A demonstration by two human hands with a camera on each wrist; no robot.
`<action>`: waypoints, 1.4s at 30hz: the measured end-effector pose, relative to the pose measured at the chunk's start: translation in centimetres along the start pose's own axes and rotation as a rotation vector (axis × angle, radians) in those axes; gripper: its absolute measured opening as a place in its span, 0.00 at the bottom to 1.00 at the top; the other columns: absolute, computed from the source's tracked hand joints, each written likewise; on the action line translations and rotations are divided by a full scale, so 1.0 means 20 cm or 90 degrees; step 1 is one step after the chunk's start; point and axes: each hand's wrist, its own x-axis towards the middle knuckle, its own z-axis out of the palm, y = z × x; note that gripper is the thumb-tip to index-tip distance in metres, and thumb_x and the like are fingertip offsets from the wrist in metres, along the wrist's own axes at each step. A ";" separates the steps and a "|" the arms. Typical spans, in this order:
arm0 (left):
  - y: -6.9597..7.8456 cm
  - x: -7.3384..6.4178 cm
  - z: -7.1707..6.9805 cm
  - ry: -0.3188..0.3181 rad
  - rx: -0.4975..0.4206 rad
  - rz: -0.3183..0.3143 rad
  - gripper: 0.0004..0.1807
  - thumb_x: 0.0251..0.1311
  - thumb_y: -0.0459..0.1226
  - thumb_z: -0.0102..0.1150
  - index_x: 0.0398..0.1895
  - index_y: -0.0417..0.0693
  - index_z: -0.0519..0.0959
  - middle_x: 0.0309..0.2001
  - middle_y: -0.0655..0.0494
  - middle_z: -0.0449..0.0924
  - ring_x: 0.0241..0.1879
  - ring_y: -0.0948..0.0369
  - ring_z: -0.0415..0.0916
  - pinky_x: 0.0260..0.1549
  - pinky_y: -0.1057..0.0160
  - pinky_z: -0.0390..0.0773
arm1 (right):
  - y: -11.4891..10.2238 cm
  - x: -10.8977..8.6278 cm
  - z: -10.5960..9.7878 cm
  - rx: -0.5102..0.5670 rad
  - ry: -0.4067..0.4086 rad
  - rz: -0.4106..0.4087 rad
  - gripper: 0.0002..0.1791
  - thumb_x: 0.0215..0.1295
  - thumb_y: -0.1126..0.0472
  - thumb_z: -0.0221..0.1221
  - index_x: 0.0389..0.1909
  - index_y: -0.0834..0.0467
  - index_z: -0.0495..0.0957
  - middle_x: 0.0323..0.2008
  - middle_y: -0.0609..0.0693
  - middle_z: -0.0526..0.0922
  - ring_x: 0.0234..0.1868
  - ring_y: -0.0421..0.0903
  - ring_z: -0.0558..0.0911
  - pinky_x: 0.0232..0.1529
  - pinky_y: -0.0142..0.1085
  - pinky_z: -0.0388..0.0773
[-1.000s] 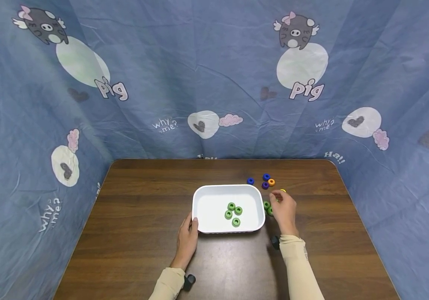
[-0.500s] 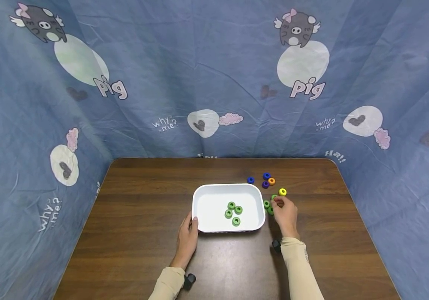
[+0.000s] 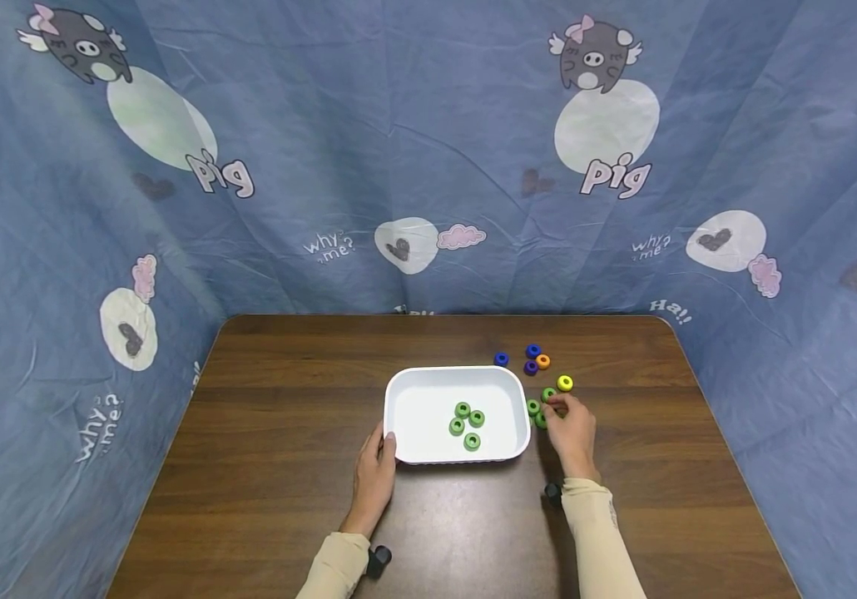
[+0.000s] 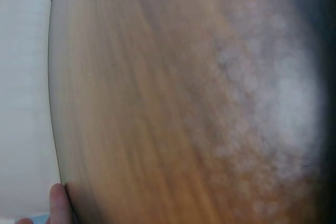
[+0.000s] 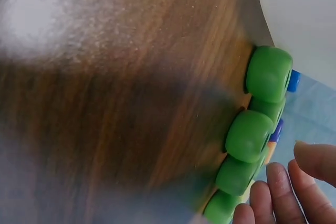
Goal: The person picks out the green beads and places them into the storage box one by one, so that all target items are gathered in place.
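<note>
A white plastic tray point(image 3: 428, 391) sits mid-table with several chunky green ring beads point(image 3: 472, 442) in it. My left hand point(image 3: 374, 478) grips its left end; in the left wrist view the thumb point(image 4: 60, 203) lies against the tray wall. My right hand point(image 3: 571, 428) hovers just right of the tray, over a cluster of loose green beads point(image 3: 533, 408). In the right wrist view those green beads point(image 5: 249, 136) stand in a row by the tray, and the thumb and fingertips are apart with nothing between them.
Beyond the right hand lie a yellow bead point(image 3: 565, 383), an orange bead point(image 3: 543, 362), a purple bead point(image 3: 531, 368) and two blue beads point(image 3: 501, 359), near the tray's far right corner. The brown wooden table point(image 3: 279, 433) backs onto a blue printed curtain point(image 3: 286, 166).
My right hand has drawn back slightly toward the body, uncovering the yellow bead and a green bead. The left hand and the tray have stayed in place.
</note>
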 end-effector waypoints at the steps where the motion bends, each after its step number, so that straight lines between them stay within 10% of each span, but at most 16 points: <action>1: 0.00 0.00 0.00 0.000 -0.001 -0.001 0.29 0.77 0.47 0.43 0.74 0.42 0.65 0.72 0.41 0.69 0.70 0.45 0.69 0.69 0.43 0.68 | 0.00 0.00 0.00 0.000 0.002 -0.001 0.12 0.65 0.62 0.63 0.45 0.64 0.84 0.44 0.62 0.88 0.48 0.58 0.85 0.51 0.50 0.77; 42: 0.00 0.00 0.00 0.001 -0.008 0.001 0.28 0.76 0.46 0.45 0.74 0.44 0.66 0.69 0.42 0.72 0.69 0.46 0.70 0.69 0.43 0.67 | 0.08 -0.07 0.04 -0.021 -0.024 -0.027 0.21 0.54 0.66 0.70 0.50 0.65 0.82 0.46 0.64 0.86 0.49 0.59 0.83 0.53 0.52 0.78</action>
